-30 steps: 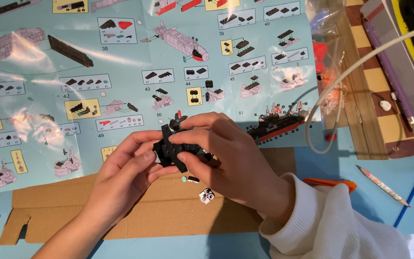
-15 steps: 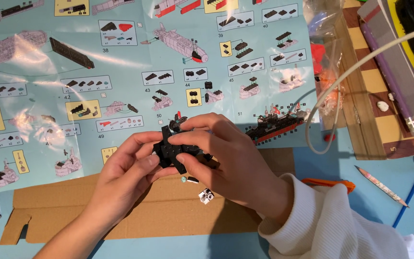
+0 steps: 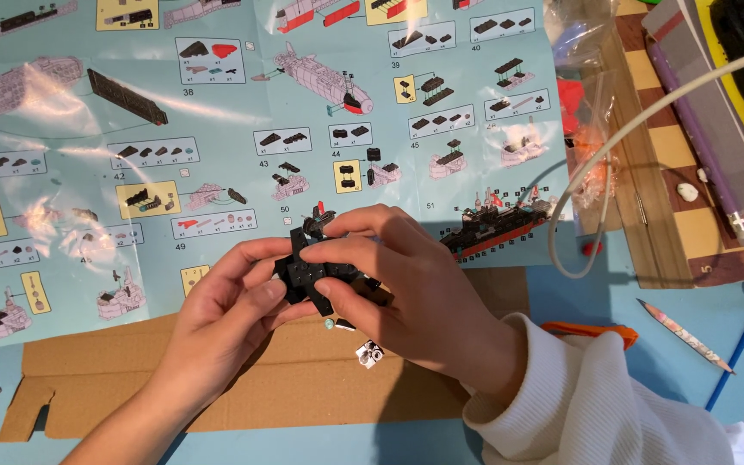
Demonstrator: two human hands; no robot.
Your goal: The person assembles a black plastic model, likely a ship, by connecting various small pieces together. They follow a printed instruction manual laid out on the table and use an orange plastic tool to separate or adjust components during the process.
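The left hand (image 3: 217,323) and the right hand (image 3: 415,288) both close their fingers on a small black assembly of plastic building bricks (image 3: 316,274), pinched between left thumb and right fingertips. Just below the right fingers, a tiny silver-and-black brick piece (image 3: 369,353) lies on the flat brown cardboard sheet (image 3: 303,387). Beyond the fingers spreads the pale blue printed instruction sheet (image 3: 217,129)

Bright and even, lit from above. White glare streaked across the glossy instruction sheet (image 3: 217,129) toward ten o'clock, soft short shadows under the hands at six. Sharp at centre, slightly soft toward the corners.
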